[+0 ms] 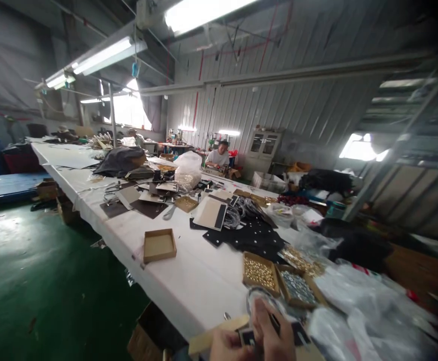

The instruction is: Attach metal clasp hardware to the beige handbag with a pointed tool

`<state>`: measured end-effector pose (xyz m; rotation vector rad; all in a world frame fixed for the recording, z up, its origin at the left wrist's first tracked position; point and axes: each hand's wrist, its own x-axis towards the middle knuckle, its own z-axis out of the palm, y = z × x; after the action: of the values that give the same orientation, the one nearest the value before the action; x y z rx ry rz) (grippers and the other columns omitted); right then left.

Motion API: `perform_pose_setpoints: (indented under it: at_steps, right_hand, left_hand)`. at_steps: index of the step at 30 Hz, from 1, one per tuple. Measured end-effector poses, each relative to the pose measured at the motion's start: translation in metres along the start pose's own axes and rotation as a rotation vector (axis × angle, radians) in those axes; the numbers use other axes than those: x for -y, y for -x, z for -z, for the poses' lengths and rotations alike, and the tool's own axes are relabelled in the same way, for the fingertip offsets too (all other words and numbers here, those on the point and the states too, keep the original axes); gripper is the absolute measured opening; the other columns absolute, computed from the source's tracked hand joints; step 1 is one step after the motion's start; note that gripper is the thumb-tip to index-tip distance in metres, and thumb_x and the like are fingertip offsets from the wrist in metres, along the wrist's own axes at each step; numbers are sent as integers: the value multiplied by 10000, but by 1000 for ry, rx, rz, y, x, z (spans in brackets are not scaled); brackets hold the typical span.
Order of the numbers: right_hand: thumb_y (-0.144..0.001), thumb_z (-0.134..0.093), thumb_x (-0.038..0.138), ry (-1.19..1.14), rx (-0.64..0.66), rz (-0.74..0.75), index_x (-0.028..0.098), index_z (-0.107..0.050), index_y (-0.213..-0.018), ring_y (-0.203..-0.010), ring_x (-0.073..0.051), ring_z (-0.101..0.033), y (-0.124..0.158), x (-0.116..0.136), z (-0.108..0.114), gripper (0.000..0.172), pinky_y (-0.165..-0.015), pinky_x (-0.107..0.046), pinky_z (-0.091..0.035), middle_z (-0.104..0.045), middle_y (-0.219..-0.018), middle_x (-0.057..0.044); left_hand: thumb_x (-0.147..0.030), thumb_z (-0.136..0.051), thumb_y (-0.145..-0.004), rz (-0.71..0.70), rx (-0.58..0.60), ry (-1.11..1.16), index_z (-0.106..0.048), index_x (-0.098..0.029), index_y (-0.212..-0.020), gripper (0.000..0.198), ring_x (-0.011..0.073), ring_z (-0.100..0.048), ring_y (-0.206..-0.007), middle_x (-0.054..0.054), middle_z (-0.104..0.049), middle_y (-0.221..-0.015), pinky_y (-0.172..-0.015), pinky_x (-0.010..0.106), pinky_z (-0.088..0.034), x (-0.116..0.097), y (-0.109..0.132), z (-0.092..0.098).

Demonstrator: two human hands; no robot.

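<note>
At the bottom edge, my left hand (228, 346) is curled against a flat beige-and-black panel (219, 333), its fingers closed on the edge. My right hand (273, 328) is pinched together over the panel's black part, close beside the left. What sits between its fingertips is too blurred to name. Just beyond those fingertips lies a clear, shiny loop (254, 293), partly covered by the hand. Ahead of the hands stand a cardboard tray of gold-coloured small metal pieces (259, 272) and one of silver-coloured pieces (297, 287).
On the white-covered table (196, 271) is a shallow cardboard box (160, 245). Black studded sheets (245, 238), beige panels (209, 213) and coiled cords lie beyond. Clear plastic bags (373, 301) crowd the right. Another person (218, 158) sits at the far side.
</note>
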<state>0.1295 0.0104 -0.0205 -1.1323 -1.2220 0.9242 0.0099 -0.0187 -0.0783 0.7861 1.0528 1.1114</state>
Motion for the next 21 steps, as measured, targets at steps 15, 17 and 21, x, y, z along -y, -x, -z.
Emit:
perform_pose_setpoints:
  at_steps: [15,17,21]
  right_hand:
    - [-1138,-617,632,-384,-126,119,248,-336,-638,-414,-89,-195,18,-5,23,691,-410,-244,-231,-250,-518,104]
    - [-1162,-585,602,-368,-131,183,240,-325,-637,-419,-90,-188,30,-5,25,688,-419,-238,-245,-240,-522,99]
    - [-1163,-588,588,-301,-92,288,232,-319,-622,-418,-90,-201,50,-9,18,701,-430,-231,-238,-224,-523,93]
  left_hand:
    - [-309,-838,-728,48,-71,-82,-766,-116,-697,208,102,-478,-569,-37,-549,-582,-553,212,-372,31,-2,8]
    - [-311,-846,-725,82,-84,-91,-774,-114,-717,210,116,-515,-585,-27,-579,-602,-557,214,-393,32,-3,8]
    - [-301,-822,-726,71,-99,-111,-763,-121,-714,189,117,-517,-591,-24,-579,-615,-548,210,-380,37,-7,9]
